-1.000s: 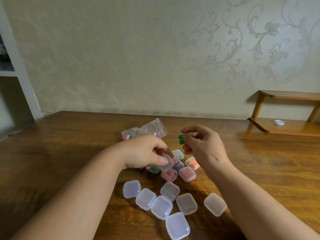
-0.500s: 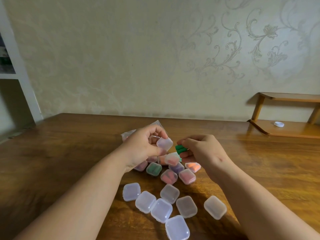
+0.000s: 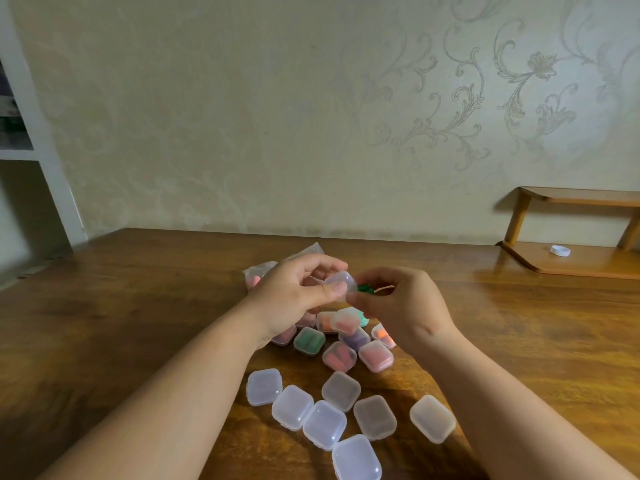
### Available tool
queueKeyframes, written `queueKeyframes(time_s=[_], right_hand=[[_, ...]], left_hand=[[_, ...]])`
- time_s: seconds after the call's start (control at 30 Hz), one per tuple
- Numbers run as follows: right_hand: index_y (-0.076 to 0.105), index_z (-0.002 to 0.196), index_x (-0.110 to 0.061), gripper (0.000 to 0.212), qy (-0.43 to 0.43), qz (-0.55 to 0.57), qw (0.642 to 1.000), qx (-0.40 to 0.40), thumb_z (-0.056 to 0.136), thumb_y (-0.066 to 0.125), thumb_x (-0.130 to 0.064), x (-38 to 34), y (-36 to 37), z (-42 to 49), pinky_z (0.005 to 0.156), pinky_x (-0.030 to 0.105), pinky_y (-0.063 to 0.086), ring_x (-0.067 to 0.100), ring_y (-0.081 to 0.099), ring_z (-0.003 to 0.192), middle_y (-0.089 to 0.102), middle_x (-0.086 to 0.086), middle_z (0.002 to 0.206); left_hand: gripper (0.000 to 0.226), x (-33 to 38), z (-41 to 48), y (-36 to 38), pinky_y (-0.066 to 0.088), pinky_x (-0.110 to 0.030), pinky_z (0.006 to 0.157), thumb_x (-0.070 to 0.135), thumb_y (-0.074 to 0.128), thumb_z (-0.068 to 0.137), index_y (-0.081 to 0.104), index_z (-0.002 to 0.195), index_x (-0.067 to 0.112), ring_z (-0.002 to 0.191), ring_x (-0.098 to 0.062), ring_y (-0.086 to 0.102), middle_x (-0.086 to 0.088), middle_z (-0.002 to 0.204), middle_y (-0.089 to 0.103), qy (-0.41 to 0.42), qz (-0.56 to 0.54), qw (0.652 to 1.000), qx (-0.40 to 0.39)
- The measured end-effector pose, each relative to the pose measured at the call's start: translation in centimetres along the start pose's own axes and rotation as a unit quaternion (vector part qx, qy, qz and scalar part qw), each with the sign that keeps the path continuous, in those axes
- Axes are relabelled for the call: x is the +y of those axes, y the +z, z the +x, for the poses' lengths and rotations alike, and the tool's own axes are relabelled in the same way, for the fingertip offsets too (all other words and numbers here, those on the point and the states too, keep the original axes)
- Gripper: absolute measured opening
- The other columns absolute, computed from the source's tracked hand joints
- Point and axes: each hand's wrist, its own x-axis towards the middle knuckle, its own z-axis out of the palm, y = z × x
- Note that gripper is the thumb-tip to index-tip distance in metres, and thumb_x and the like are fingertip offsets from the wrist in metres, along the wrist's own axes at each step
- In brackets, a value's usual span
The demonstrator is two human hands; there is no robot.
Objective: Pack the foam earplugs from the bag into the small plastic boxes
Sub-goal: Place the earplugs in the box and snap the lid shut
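Your left hand (image 3: 301,296) is raised above the worktop (image 3: 138,306), fingers curled round one small clear box (image 3: 341,282). The thumb lies across its near face and the fingertips hold its far side. You cannot tell from this view whether the lid is up or down.

Your right hand (image 3: 405,306) is also curled closed. It pinches the green earplugs (image 3: 363,288) between thumb and fingers, and only a short green end shows. The earplugs sit just beside the right edge of the held box, with the two hands almost touching.

The bag (image 3: 263,271) lies flat on the worktop behind your left hand and is partly hidden by it; pink earplugs (image 3: 254,281) show through the clear plastic.

Below your hands sits a cluster of filled boxes (image 3: 339,356), all closed, with pink, green, purple and orange contents showing through the lids. Some touch and one rests on top of others.

Nearer to you lie seven empty boxes (image 3: 325,424) — clear, closed, several touching edge to edge.

At the far right, a low wooden shelf (image 3: 588,268) stands on the worktop against the wall and carries a small white cap (image 3: 560,250).
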Motion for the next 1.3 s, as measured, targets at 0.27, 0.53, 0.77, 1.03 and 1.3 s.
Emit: queueKeyframes(time_s=[0.27,0.53,0.77,1.03,1.3], right_hand=[[0.073,0.097,-0.015,0.014,0.139,0.216,0.966,0.001,0.095,0.060,-0.019,-0.2,-0.3,0.3,0.069,0.028,0.061,0.017,0.071,0.073,0.072,0.004,0.083],[0.072,0.089,-0.018,0.022,0.119,0.216,0.968,-0.048,0.087,0.066,-0.038,-0.3,0.0,-0.3,0.067,0.026,0.059,0.013,0.067,0.067,0.073,0.004,0.078],[0.070,0.089,-0.027,0.010,0.075,0.164,0.983,-0.035,0.088,0.067,-0.036,0.0,0.4,-0.3,0.067,0.025,0.061,0.012,0.071,0.071,0.073,-0.004,0.075],[0.069,0.100,-0.023,0.016,-0.006,0.002,1.000,-0.022,0.092,0.062,-0.034,0.0,0.7,0.0,0.058,0.016,0.053,0.007,0.066,0.069,0.068,-0.010,0.080],[0.066,0.092,-0.027,0.006,0.036,0.086,0.996,-0.004,0.094,0.061,-0.024,0.7,0.2,0.4,0.065,0.021,0.059,0.008,0.068,0.068,0.070,-0.007,0.077]], left_hand=[[0.033,-0.1,0.2,0.2,0.060,-0.051,0.081,0.016,0.073,0.089,0.064,0.093,0.048,0.099,-0.015,0.066,0.013,0.105,0.066,0.029,0.063,0.996,0.062],[0.030,0.0,0.1,0.3,0.059,-0.048,0.088,0.015,0.075,0.087,0.067,0.092,0.043,0.100,-0.014,0.067,0.009,0.098,0.069,0.040,0.039,0.998,0.038],[0.023,-0.1,0.3,0.9,0.060,-0.042,0.088,0.027,0.077,0.083,0.058,0.091,0.036,0.107,-0.007,0.064,0.010,0.105,0.068,0.038,0.072,0.995,0.066],[0.029,0.1,0.1,0.8,0.062,-0.044,0.081,0.014,0.069,0.089,0.051,0.098,0.036,0.095,-0.004,0.069,0.009,0.101,0.068,0.029,0.087,0.995,0.041],[0.041,0.6,0.0,0.4,0.062,-0.035,0.083,0.004,0.041,0.102,0.066,0.106,0.037,0.094,-0.008,0.072,0.008,0.122,0.060,-0.013,-0.002,0.999,0.053]])
